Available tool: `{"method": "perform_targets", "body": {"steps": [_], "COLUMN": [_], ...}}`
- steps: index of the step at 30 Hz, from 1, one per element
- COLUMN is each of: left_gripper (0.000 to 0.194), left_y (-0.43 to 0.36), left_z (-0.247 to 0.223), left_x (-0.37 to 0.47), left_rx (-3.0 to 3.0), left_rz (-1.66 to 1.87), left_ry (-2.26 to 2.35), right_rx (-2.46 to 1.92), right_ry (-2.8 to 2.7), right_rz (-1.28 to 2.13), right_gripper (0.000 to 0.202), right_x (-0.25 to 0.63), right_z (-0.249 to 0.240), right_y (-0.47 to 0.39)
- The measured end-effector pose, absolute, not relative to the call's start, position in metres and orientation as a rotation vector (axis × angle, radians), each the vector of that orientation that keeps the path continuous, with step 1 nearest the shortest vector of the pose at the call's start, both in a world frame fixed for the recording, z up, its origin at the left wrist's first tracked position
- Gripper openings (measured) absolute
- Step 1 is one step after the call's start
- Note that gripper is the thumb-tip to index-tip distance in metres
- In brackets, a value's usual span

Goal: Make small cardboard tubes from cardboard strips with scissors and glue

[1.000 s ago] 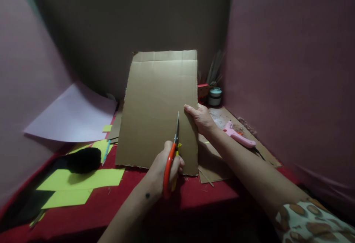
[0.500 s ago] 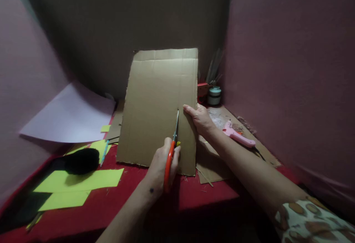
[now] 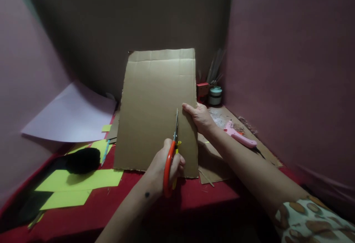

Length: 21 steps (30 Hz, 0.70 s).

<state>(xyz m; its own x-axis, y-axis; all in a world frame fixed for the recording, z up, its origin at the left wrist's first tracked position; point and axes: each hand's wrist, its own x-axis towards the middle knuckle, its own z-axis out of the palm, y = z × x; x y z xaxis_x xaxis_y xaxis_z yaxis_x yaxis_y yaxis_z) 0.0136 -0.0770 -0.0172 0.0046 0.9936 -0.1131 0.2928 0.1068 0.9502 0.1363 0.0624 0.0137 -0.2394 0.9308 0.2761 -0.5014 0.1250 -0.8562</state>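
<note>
My left hand (image 3: 163, 165) is wrapped around a pair of scissors (image 3: 169, 165) with orange handles and a yellow part beside them. The blades point up and look almost closed, their tips at the face of a brown cardboard sheet (image 3: 149, 110). Whether the tips pierce the sheet I cannot tell. The cardboard stands tilted upright on the red-covered table, with creases near its top and a rough left edge. On its right edge, my right hand (image 3: 201, 117) grips it with the thumb in front; the other fingers are hidden behind.
A pink glue gun (image 3: 240, 137) lies on cardboard at the right, near a teal-lidded jar (image 3: 215, 95) and a red box (image 3: 202, 91). Yellow paper pieces (image 3: 80, 180), a black fuzzy object (image 3: 83, 160) and a large white sheet (image 3: 72, 115) are on the left. Walls rise on both sides.
The cardboard has tipped slightly left, its top edge shifting left. The left hand's fingers have moved on the scissors, and more of the yellow part shows. The right hand keeps its grip.
</note>
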Motion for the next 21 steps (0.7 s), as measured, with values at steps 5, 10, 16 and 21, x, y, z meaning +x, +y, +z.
{"method": "perform_targets", "body": {"steps": [5,10,16,21], "left_gripper": [0.012,0.008,0.019,0.022], "left_y": [-0.069,-0.066,-0.065,-0.067], "left_z": [-0.002,0.014,0.016,0.003], "left_x": [0.012,0.013,0.019,0.023], "left_rx": [1.432,1.518,1.839,1.774], "left_rz": [0.960,0.886,0.813,0.940], "left_ry": [1.502,1.557,1.890,1.844], "right_rx": [-0.505,-0.529,-0.545,-0.520], "right_ry": [-1.125,-1.123,-1.095,-1.136], "right_rz": [1.475,1.438,1.408,1.468], "right_gripper": [0.040,0.039,0.038,0.037], "right_x": [0.135,0.136,0.136,0.136], "right_z": [0.018,0.018,0.012,0.010], "right_y": [0.063,0.068,0.065,0.065]}}
